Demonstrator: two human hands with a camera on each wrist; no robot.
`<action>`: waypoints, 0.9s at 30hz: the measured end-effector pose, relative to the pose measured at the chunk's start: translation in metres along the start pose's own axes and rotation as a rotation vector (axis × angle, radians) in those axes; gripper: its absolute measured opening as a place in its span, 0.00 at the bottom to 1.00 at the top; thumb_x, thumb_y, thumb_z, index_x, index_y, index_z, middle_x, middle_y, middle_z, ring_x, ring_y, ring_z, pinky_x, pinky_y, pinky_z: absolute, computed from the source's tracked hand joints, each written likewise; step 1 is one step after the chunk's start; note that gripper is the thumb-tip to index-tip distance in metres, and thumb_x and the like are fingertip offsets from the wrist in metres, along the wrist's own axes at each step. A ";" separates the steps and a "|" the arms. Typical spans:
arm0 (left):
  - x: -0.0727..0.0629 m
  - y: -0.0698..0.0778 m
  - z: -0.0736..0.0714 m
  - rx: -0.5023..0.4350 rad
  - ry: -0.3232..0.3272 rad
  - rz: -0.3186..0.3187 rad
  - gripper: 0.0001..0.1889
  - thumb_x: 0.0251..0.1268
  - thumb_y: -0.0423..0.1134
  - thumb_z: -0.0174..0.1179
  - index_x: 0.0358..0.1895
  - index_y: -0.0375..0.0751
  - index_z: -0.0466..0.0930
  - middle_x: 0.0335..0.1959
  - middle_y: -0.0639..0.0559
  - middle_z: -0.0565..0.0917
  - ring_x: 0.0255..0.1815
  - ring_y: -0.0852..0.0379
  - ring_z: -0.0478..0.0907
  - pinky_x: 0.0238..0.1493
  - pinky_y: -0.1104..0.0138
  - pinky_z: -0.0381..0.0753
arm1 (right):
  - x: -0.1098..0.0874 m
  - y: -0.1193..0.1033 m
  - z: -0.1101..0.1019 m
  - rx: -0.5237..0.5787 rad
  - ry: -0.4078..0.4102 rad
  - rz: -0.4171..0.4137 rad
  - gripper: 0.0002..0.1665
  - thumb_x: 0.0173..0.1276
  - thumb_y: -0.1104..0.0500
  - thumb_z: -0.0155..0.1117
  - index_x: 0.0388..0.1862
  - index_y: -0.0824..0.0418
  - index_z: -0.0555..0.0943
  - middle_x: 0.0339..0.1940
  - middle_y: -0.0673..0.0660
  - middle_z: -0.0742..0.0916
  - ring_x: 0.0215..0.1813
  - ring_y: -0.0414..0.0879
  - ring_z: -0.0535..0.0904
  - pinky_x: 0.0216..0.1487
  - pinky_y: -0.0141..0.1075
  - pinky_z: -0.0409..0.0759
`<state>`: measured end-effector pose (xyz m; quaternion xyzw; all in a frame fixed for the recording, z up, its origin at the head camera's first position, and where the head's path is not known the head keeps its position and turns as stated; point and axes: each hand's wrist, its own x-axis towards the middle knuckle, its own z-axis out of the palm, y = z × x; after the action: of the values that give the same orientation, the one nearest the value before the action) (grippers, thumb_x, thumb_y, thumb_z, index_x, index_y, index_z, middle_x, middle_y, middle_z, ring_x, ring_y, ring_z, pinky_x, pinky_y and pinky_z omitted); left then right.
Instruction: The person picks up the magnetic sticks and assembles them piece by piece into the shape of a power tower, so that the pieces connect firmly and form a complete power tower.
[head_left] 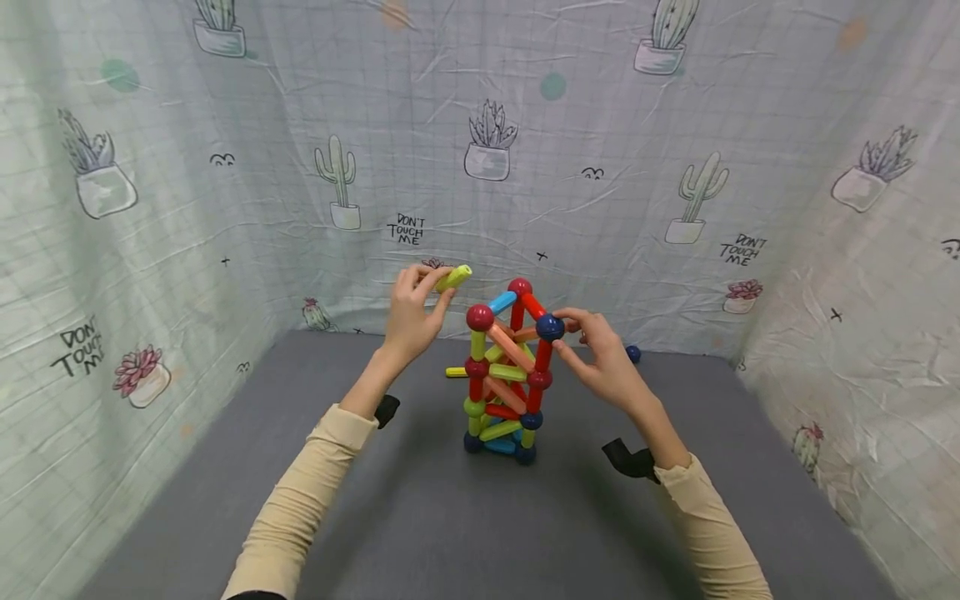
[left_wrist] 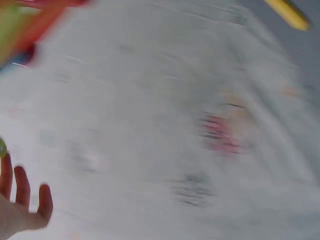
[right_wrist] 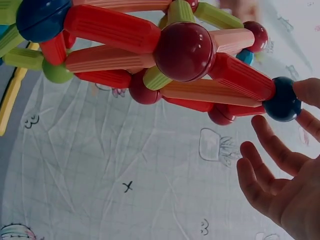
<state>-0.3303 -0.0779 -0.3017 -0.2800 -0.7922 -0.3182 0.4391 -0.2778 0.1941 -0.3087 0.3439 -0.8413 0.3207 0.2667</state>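
A tower [head_left: 510,372] of coloured magnetic rods and balls stands upright on the grey table [head_left: 442,533]. At its top right corner, my right hand [head_left: 606,364] pinches a dark blue ball [head_left: 550,327] between thumb and index finger; in the right wrist view that ball [right_wrist: 283,99] meets a red rod [right_wrist: 242,76]. Above and left of the tower, my left hand [head_left: 412,308] holds a yellow-green rod [head_left: 454,277] by the fingertips, apart from the crimson ball [head_left: 480,317] at the top left. The left wrist view is blurred and shows only part of the left hand [left_wrist: 22,212].
A yellow rod [head_left: 456,372] lies on the table left of the tower. Behind the right hand sits a loose dark blue ball [head_left: 633,353]. A cactus-print curtain [head_left: 555,225] encloses the table at the back and sides.
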 end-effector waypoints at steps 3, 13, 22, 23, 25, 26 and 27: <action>0.006 0.030 -0.005 0.006 -0.106 0.187 0.14 0.56 0.36 0.60 0.47 0.42 0.79 0.37 0.46 0.74 0.37 0.49 0.65 0.41 0.56 0.60 | 0.002 0.000 -0.001 -0.011 0.020 -0.031 0.24 0.58 0.63 0.62 0.54 0.62 0.68 0.45 0.59 0.77 0.46 0.49 0.69 0.41 0.40 0.70; 0.002 0.057 0.007 0.291 -0.306 0.318 0.12 0.59 0.41 0.56 0.47 0.50 0.79 0.38 0.51 0.73 0.47 0.49 0.64 0.48 0.51 0.58 | 0.005 0.001 0.002 -0.015 0.052 -0.067 0.25 0.54 0.66 0.65 0.51 0.63 0.70 0.46 0.59 0.79 0.45 0.50 0.70 0.39 0.43 0.71; -0.018 0.037 -0.004 0.138 -0.243 0.102 0.31 0.53 0.47 0.62 0.61 0.44 0.65 0.50 0.44 0.71 0.46 0.48 0.64 0.43 0.54 0.58 | 0.001 0.002 0.002 0.006 0.035 -0.062 0.27 0.55 0.65 0.64 0.55 0.63 0.69 0.47 0.60 0.78 0.45 0.52 0.71 0.40 0.45 0.72; -0.024 0.034 -0.005 0.137 -0.237 0.073 0.33 0.52 0.46 0.63 0.62 0.42 0.64 0.50 0.44 0.71 0.46 0.48 0.65 0.43 0.55 0.59 | 0.000 0.002 0.002 0.008 0.027 -0.048 0.29 0.55 0.65 0.65 0.56 0.63 0.68 0.47 0.60 0.78 0.46 0.52 0.71 0.40 0.45 0.72; -0.038 0.026 -0.007 0.143 -0.236 0.016 0.34 0.50 0.46 0.64 0.61 0.39 0.64 0.49 0.44 0.72 0.47 0.48 0.67 0.41 0.56 0.60 | -0.005 0.005 0.004 0.006 0.007 -0.018 0.32 0.55 0.65 0.65 0.58 0.62 0.66 0.48 0.61 0.77 0.46 0.53 0.71 0.42 0.47 0.73; -0.047 0.022 -0.007 0.150 -0.241 -0.003 0.34 0.49 0.46 0.65 0.60 0.38 0.65 0.47 0.44 0.73 0.46 0.49 0.68 0.40 0.57 0.61 | -0.008 0.007 0.005 0.003 -0.004 0.000 0.32 0.54 0.65 0.65 0.59 0.62 0.65 0.48 0.61 0.77 0.47 0.53 0.71 0.42 0.48 0.74; -0.055 0.019 -0.006 0.155 -0.251 -0.018 0.33 0.49 0.46 0.65 0.58 0.37 0.67 0.46 0.45 0.75 0.45 0.49 0.69 0.39 0.58 0.61 | -0.011 0.008 0.007 -0.006 -0.016 0.019 0.33 0.55 0.64 0.65 0.59 0.62 0.65 0.48 0.61 0.77 0.47 0.52 0.71 0.42 0.48 0.74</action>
<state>-0.2888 -0.0792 -0.3423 -0.2758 -0.8656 -0.2225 0.3538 -0.2788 0.1985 -0.3234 0.3378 -0.8475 0.3180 0.2578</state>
